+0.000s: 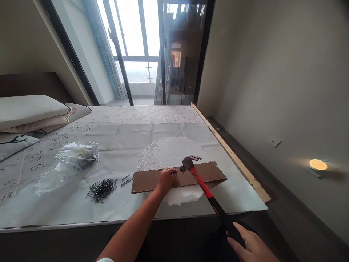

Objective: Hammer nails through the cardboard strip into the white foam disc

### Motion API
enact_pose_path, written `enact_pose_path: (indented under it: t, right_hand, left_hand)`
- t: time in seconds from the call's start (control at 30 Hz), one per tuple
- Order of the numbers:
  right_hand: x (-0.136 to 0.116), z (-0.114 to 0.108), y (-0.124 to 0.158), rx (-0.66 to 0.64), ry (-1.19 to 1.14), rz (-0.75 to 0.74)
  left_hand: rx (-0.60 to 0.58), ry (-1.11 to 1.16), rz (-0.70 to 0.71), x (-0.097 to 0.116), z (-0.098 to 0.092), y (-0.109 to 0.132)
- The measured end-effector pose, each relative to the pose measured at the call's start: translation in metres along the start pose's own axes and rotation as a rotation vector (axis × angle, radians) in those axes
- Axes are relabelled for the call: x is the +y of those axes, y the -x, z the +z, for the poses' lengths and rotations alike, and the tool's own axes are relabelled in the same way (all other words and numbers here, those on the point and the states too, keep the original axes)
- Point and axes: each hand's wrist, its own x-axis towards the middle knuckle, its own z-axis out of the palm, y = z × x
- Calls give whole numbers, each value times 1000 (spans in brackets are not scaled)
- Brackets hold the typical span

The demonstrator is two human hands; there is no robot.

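Note:
My left hand [166, 179] rests on a brown cardboard strip [197, 174], its fingertips pinched around a small dark nail that is mostly hidden. The strip lies across a rough white foam disc [169, 151]. My right hand [252, 242] grips the black end of a claw hammer [205, 191] with a red and black handle. The hammer's head hangs just right of my left fingers, above the cardboard. Left of the strip lies a heap of dark nails [102, 190], with a few loose nails [125, 181] beside it.
A crumpled clear plastic bag [73, 158] with dark contents lies behind the nail heap. A pale sheet [120, 140] covers part of the mattress [109, 114]. Pillows [32, 111] are stacked at left. A wooden bed rail [231, 153] runs along the right edge, near the wall.

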Motion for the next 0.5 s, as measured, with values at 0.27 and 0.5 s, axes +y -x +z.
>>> enact_pose_path:
  t: [0.27,0.5]
  right_hand:
    - [-18,-2,-7,61,161,19]
    - [-28,0,-9,33,235,24]
  left_hand:
    - [12,60,35,-1,3,2]
    - [-4,47,45,-4,3,3]
